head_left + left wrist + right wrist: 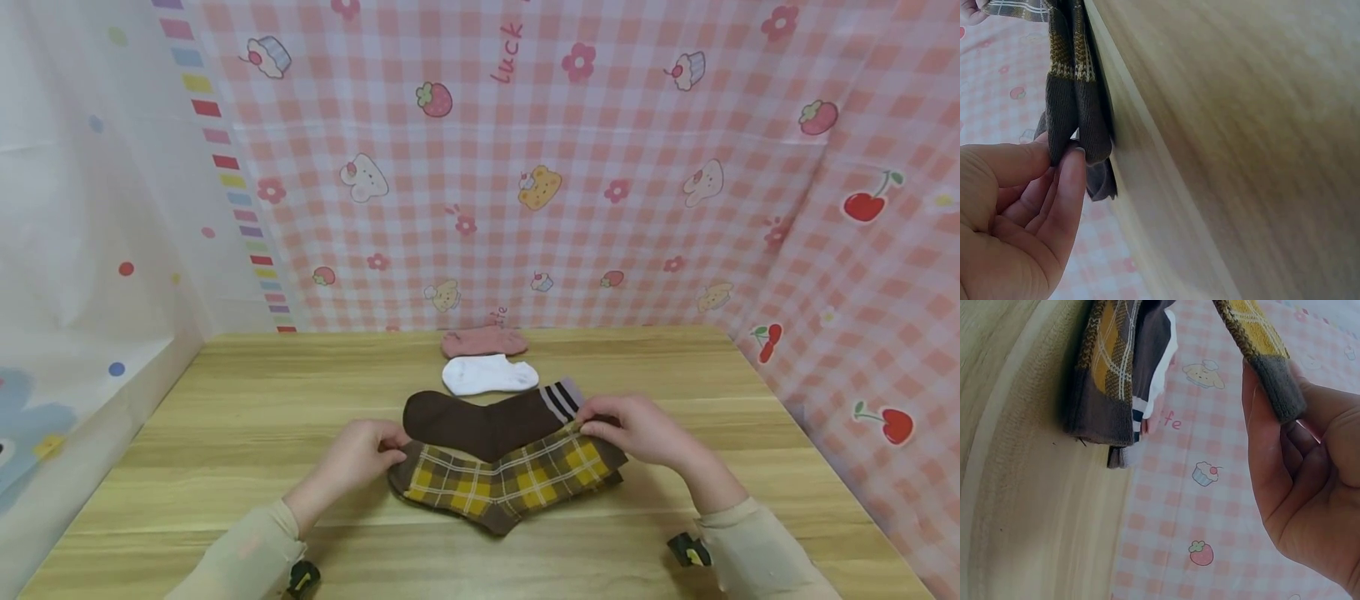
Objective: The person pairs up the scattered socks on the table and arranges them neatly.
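A yellow-and-brown plaid sock [525, 479] stretches between both hands, its heel toward the front. My left hand [363, 450] pinches its dark toe between thumb and fingers. At the other end my right hand [645, 429] pinches the brown cuff. Beneath it lies a matching plaid sock [1102, 375], mostly covered in the head view. The right wrist view shows the held cuff raised well apart from that lower sock. Just behind them is a dark brown sock [457, 421] with a grey, black-striped cuff.
Farther back on the wooden table [210, 467] lie a white ankle sock [480, 377] and a pink sock [483, 340], in line toward the far edge. Pink checked cloth [487, 208] hangs right behind the table. Dark devices [688, 550] are strapped at the wrists.
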Tool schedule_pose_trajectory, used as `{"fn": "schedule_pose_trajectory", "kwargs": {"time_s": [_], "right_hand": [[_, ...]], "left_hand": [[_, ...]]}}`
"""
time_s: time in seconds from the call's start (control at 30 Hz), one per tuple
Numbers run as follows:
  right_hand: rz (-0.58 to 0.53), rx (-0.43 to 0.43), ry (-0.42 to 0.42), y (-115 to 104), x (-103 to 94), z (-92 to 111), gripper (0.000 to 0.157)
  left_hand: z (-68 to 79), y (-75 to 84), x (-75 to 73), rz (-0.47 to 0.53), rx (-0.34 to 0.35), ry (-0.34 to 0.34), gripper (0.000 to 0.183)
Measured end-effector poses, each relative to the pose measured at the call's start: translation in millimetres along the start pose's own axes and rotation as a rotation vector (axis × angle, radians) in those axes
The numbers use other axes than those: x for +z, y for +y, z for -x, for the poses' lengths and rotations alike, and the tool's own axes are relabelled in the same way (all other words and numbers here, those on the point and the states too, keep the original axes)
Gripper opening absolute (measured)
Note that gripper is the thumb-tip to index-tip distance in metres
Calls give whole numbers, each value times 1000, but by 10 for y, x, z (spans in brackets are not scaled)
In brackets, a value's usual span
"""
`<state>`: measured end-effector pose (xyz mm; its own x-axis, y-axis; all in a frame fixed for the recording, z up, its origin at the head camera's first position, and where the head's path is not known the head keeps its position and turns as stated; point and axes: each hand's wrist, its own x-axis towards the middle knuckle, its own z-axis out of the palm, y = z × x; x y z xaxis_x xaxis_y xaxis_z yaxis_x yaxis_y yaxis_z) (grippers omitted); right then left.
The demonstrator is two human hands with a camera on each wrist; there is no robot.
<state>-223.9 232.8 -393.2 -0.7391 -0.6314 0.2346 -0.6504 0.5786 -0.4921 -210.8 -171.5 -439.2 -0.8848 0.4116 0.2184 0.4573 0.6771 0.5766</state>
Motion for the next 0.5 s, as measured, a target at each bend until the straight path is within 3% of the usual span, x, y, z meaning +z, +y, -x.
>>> {"fn": "schedule_pose_trajectory", "kwargs": {"time_s": [0.5], "right_hand": [[-4,27,-24,151,100,-44,4]], "left_hand": [[19,3,-17,-3,-10,-13,12]]}}
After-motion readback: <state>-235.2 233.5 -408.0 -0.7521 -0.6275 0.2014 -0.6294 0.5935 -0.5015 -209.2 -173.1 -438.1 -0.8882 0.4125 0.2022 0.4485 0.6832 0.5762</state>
